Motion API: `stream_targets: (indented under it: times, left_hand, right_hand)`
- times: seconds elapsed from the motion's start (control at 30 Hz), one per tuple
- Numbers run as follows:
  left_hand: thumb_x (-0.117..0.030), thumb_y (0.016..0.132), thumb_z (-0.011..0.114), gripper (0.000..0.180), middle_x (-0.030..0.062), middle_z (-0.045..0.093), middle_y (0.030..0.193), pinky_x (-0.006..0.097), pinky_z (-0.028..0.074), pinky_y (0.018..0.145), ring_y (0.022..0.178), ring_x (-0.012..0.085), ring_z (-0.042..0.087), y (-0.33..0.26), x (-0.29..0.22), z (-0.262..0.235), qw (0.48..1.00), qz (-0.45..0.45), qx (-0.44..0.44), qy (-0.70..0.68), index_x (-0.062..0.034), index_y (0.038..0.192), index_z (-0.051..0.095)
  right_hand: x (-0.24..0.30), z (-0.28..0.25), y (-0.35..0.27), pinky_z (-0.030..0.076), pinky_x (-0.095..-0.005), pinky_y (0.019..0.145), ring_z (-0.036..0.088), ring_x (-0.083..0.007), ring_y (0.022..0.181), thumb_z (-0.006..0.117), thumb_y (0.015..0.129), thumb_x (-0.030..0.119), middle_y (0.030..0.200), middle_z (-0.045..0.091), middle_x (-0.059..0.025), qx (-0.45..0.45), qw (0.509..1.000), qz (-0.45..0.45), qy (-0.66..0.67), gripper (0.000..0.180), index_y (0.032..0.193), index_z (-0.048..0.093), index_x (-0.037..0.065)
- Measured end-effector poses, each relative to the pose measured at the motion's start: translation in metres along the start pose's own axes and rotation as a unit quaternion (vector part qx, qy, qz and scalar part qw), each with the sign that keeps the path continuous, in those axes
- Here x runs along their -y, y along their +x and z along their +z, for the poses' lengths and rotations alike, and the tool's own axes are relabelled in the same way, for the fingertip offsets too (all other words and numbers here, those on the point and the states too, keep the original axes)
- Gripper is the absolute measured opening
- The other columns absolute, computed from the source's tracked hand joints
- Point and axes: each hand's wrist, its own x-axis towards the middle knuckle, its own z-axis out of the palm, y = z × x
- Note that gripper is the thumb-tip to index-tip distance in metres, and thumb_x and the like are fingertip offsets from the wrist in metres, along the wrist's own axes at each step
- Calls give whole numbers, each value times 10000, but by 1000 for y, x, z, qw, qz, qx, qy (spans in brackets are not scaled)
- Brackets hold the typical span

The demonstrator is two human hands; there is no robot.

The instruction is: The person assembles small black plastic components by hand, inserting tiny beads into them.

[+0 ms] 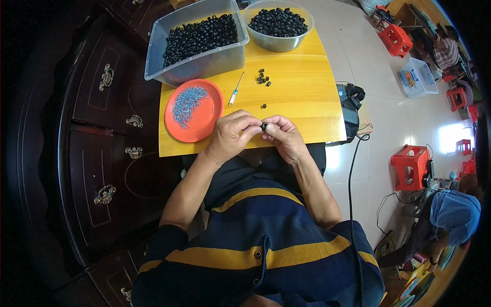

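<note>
Close to the table's near edge, my left hand (234, 133) and my right hand (284, 137) meet fingertip to fingertip. Pinched between them is a small black ring-like plastic part (264, 126). Just beyond my fingers lies a single black part (264, 106), and farther off a small group of black parts (263, 78). Left of my left hand sits a red plate (204, 122) holding a heap of small silvery pieces (188, 105), too tiny to name surely. A screwdriver (233, 95) with a pale handle lies between plate and black parts, its shaft pointing away.
At the table's (312, 92) far side stand a clear rectangular bin (199, 69) and a round clear tub (279, 44), both full of black parts. Dark drawers (105, 128) flank the left. A black cable (353, 184) hangs at right. Red stools (409, 166) and other people are beyond.
</note>
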Motion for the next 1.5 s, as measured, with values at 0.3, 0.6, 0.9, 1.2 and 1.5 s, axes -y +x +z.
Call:
stream_targets:
  times: [0.3,0.6,0.9,1.2,1.5]
  left_hand:
    - [-49,819,719,83,113,658,832,370,534,653,756,296,666,-1,-7,-8,998,5,33,61,-21,873,663]
    - [-85,786,774,160,92,647,803,343,520,615,708,246,661,2,-7,-13,995,-44,89,-3,-34,884,658]
    - [-92,782,801,279,51,614,757,287,510,589,633,163,612,-8,-14,-13,992,-87,79,-49,-55,1038,697]
    - [-119,757,805,400,76,617,841,314,533,633,720,194,640,-5,-21,-17,984,-106,137,-39,-75,1139,697]
    - [-113,771,791,350,71,619,822,335,518,644,731,217,644,-7,-17,-17,988,-69,134,-20,-67,1108,705]
  right_hand:
    - [0,4,1,546,-243,762,652,-107,790,706,916,129,904,704,-35,-17,998,-20,-62,156,1044,689,42]
    - [1,9,2,529,-247,780,628,-93,827,672,949,168,956,678,-24,30,999,12,-42,186,1091,640,53]
    - [9,13,0,500,-226,750,613,-77,815,703,932,196,943,671,-24,98,992,16,-72,275,1131,563,69]
    - [19,20,-6,484,-205,721,598,-66,790,685,941,136,913,664,-21,105,989,13,-108,317,1186,495,73]
    - [24,23,-13,490,-221,758,605,-80,798,647,971,178,927,659,-9,83,987,15,-138,317,1235,519,59]
